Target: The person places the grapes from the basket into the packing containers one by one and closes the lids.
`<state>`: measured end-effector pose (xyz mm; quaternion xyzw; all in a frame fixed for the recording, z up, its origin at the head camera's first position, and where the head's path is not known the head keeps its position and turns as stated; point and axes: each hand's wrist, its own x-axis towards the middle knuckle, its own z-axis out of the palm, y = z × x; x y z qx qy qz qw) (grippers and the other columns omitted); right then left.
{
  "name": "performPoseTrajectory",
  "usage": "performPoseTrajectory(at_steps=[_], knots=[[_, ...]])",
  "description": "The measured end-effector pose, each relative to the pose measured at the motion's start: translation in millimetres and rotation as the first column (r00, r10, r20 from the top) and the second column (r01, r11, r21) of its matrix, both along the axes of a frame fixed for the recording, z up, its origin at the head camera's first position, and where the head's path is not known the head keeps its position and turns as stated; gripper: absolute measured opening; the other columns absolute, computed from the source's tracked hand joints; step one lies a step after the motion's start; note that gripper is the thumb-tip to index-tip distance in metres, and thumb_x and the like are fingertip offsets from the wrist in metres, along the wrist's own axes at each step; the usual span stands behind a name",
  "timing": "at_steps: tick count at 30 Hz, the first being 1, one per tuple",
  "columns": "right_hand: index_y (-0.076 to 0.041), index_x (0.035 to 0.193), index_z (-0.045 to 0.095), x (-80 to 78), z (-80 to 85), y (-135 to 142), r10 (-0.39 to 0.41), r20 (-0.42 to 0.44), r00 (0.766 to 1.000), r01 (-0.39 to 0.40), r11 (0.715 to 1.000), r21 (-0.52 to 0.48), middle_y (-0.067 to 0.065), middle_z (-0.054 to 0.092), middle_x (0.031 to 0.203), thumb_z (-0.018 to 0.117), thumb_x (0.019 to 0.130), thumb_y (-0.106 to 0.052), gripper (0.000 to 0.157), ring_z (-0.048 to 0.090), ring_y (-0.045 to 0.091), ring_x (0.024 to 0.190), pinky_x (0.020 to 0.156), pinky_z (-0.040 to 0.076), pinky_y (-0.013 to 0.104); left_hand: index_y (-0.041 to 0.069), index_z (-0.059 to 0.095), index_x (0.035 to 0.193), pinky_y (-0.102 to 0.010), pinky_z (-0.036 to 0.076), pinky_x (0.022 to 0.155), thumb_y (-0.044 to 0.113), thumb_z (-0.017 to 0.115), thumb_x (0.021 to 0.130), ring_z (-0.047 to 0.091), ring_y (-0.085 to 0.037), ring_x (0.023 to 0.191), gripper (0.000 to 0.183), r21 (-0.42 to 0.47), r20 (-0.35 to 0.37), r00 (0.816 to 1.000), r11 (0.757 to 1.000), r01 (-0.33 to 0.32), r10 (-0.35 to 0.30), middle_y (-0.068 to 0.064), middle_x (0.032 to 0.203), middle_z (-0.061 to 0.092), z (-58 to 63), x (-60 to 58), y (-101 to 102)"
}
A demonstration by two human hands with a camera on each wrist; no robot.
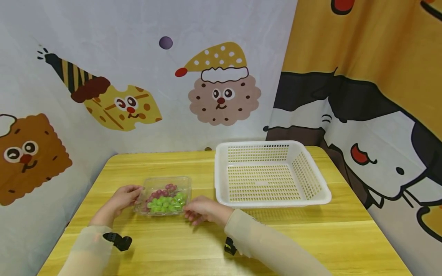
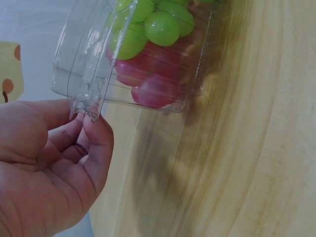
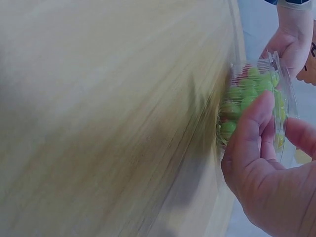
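A clear plastic clamshell box (image 1: 165,209) stands on the table's left half, its lid over the top. Through its walls show green grapes (image 1: 166,203) and red grapes (image 1: 162,193). At the box's left side, my left hand (image 1: 123,198) pinches the rim; the left wrist view shows thumb and finger on the rim's edge. My right hand (image 1: 203,210) is at the near right corner. In the right wrist view, its thumb and curled fingers (image 3: 252,131) hold the rim from both sides.
A white perforated plastic basket (image 1: 221,195) stands to the right of the box, near the table's back edge. The wooden table (image 1: 304,241) meets a cartoon-printed curtain (image 1: 138,69) at the back. Black straps are on both wrists.
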<state>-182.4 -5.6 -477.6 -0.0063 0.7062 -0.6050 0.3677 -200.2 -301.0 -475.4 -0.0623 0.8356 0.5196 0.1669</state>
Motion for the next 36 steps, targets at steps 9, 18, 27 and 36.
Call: performPoseTrajectory(at_steps=[9,18,27,36], knots=[[0.008,0.093,0.066,1.2,1.9,-4,-0.056,-0.016,0.998,0.056,0.998,0.005,0.002,0.058,0.066,0.060,0.088,-0.009,0.018,0.049,0.009,0.053,0.045,0.046,0.019,-0.014,0.037,0.133,-0.026,0.049,0.067,0.022,0.037,0.104,0.052,-0.014,0.077,0.046,0.009,0.013,1.000,1.000,0.002,-0.003,-0.009,0.093,0.053,0.3,0.0,-1],[0.006,0.090,0.067,2.8,4.0,-8,-0.096,-0.052,0.994,0.100,0.993,0.069,0.000,0.058,0.064,0.061,0.088,-0.008,0.015,0.046,0.008,0.052,0.045,0.042,0.020,-0.013,0.038,0.134,-0.025,0.050,0.067,0.021,0.037,0.104,0.052,-0.012,0.077,0.046,0.006,0.018,1.000,1.000,-0.014,0.014,-0.010,0.096,0.054,1.8,-0.4,1],[-0.001,0.085,0.066,1.8,-2.4,-7,-0.104,-0.083,0.991,0.110,0.991,0.074,0.003,0.062,0.069,0.061,0.087,-0.011,0.012,0.048,0.009,0.053,0.045,0.045,0.021,-0.012,0.037,0.135,-0.025,0.051,0.067,0.021,0.037,0.103,0.053,-0.013,0.078,0.046,0.011,0.027,0.999,0.999,-0.038,0.038,-0.010,0.097,0.054,0.8,-1.5,1],[-0.005,0.090,0.051,-7.8,-2.0,-13,-0.226,-0.067,0.972,0.229,0.972,0.045,0.001,0.047,0.066,0.044,0.085,-0.020,0.017,0.044,0.014,0.050,0.039,0.042,0.026,-0.011,0.035,0.137,-0.025,0.050,0.066,0.023,0.037,0.103,0.053,-0.012,0.077,0.048,0.030,0.029,0.999,0.999,-0.034,0.033,-0.008,0.095,0.053,0.2,-2.3,0]])
